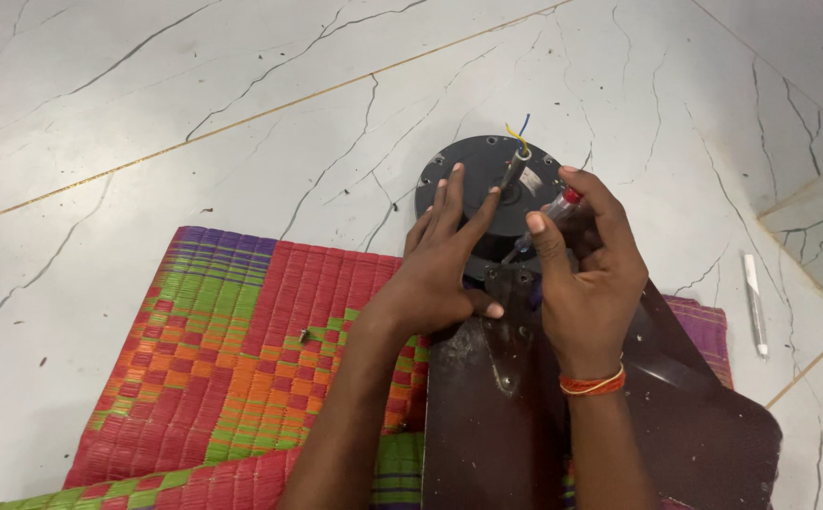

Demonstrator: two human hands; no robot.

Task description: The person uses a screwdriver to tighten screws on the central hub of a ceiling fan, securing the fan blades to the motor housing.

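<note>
Left hand [444, 260]: laid flat, fingers spread wide, palm pressing on the ceiling fan motor [487, 179]; it grips nothing.
Right hand [586, 274]: closed around a screwdriver [548, 219] with a clear handle and red cap, the tip slanting down toward 7 o'clock to the joint where a blade meets the motor.
Ceiling fan motor: dark round housing lying on the floor at 12 o'clock from the hands, just past the mat's far edge.
Shaft [513, 170]: short grey rod rising from the motor's middle, with yellow and blue wires [520, 135] sticking out of its top.
Fan blades [600, 416]: dark brown, glossy, fanning out from the motor toward 5 and 6 o'clock, under the right forearm.
Wrist: orange thread band [593, 383] on the right wrist.
Mat [232, 349]: woven, red, green, orange and purple, at 8 o'clock of the hands, under the left forearm.
Floor [194, 113]: white marble-look tiles with dark veins.
White pen-like stick [755, 304]: lies on the floor at 3 o'clock, well apart from the hands.
</note>
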